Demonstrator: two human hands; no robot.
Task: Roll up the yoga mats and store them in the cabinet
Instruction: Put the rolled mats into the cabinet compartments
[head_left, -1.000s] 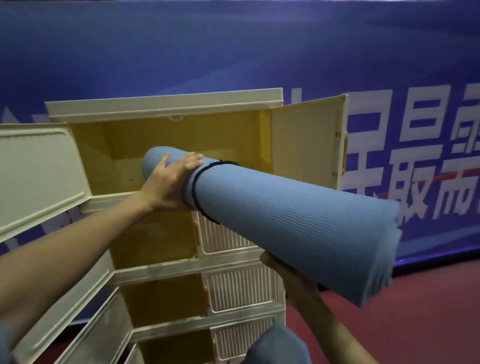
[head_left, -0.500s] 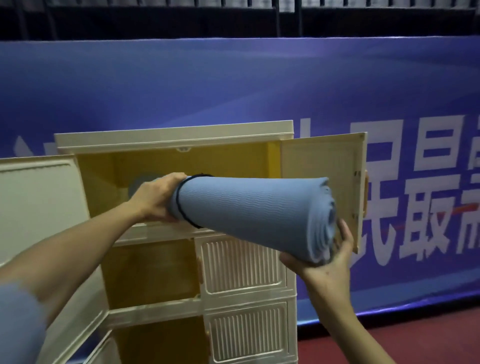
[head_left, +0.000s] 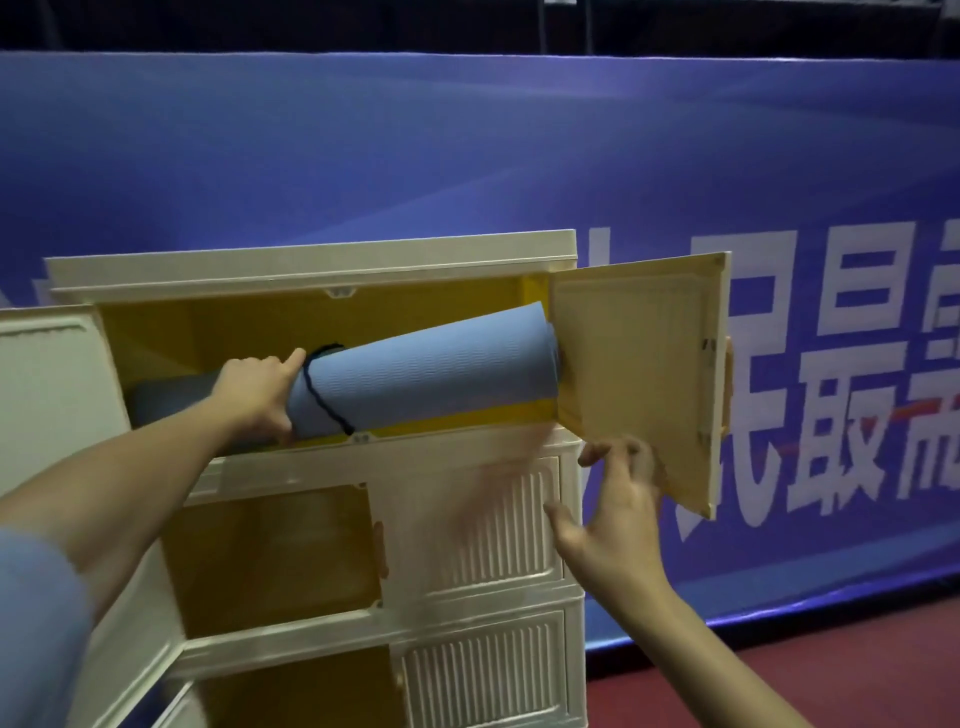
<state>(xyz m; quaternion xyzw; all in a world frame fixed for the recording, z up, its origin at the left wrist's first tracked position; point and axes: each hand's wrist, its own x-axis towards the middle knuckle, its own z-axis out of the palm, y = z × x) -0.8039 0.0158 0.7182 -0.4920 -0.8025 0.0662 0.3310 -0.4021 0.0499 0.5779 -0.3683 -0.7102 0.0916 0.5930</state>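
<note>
Lying tilted in cabinet (head_left: 311, 262), rolled blue yoga mat (head_left: 431, 374), black cord-tied

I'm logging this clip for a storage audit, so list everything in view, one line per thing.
mat: one, light blue, rolled, lying tilted in the cabinet's top compartment
cord: one, black, looped round the mat
cabinet: one, cream with yellow inside, stacked compartments, in front of the banner
right door: one, cream, open, top tier
left door: one, cream, open, top tier
banner: one, blue with white characters, behind
floor: red, lower right
left hand: grips the mat beside the cord
right hand: fingers spread, below the right door, holding nothing
</note>
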